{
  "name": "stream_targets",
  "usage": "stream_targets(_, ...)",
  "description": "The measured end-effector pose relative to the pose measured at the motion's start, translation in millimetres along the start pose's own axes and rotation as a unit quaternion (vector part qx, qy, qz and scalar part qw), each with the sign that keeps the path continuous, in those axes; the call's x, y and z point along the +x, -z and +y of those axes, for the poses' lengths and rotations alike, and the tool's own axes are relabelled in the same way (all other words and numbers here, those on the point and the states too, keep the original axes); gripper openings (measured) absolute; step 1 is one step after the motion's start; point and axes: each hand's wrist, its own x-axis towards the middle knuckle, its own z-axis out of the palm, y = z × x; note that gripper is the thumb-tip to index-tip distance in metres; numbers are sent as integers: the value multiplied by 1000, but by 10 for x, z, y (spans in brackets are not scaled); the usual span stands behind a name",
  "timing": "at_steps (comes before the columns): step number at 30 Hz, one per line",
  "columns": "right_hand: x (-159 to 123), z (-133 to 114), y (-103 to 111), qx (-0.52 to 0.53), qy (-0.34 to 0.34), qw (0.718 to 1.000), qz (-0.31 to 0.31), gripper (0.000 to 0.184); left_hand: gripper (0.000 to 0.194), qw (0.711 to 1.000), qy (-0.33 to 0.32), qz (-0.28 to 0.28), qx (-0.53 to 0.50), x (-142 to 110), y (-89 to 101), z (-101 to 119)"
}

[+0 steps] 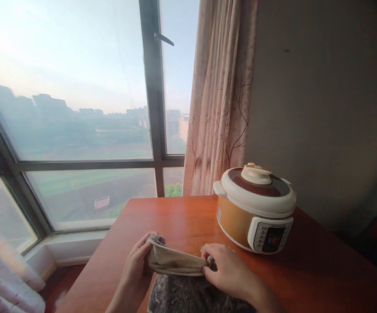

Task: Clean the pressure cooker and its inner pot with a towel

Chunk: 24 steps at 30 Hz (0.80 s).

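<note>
A grey fuzzy garment with a beige lining (175,263) lies at the near edge of a reddish wooden table (181,217). My left hand (138,265) pinches the left end of its beige edge, fingers closed on the cloth. At the right end, my right hand (227,269) grips the same edge. The beige band is stretched between both hands. The grey body of the garment (188,295) runs down out of view.
An orange and white electric pressure cooker (255,206) with a control panel stands on the table just right of my right hand. A patterned pink curtain (219,100) hangs behind it. A large window (77,108) fills the left, a grey wall (321,108) the right.
</note>
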Motion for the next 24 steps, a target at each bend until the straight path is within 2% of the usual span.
stream_targets(3,73,-23,117,22,9,999,46,8,24,985,-90,-15,149,83,-28,100)
stream_targets(5,167,-31,237,8,9,993,121,11,31,950,-143,-41,276,134,-39,138)
stream_targets(6,228,-34,302,-3,8,986,165,12,36,933,-147,-63,323,148,-45,145)
stream_targets(7,295,-37,366,-14,8,978,209,13,41,921,-133,-92,353,149,-52,146)
stream_targets(9,447,-53,479,-42,15,957,287,15,51,910,-65,-162,376,110,-67,133)
stream_targets(12,695,-112,586,-78,62,932,348,23,59,910,49,-231,341,-1,-83,107)
stream_targets(15,937,-207,598,-119,102,931,328,34,57,939,104,-219,243,-78,-94,93)
stream_targets(18,1126,-274,509,-150,93,942,286,33,51,962,123,-203,134,-93,-120,94)
stream_targets(21,1209,-239,339,-151,47,953,259,23,42,980,100,-163,48,-77,-149,126)
stream_targets(24,1134,-94,141,-127,-4,971,203,19,37,991,61,-120,-11,-30,-144,188)
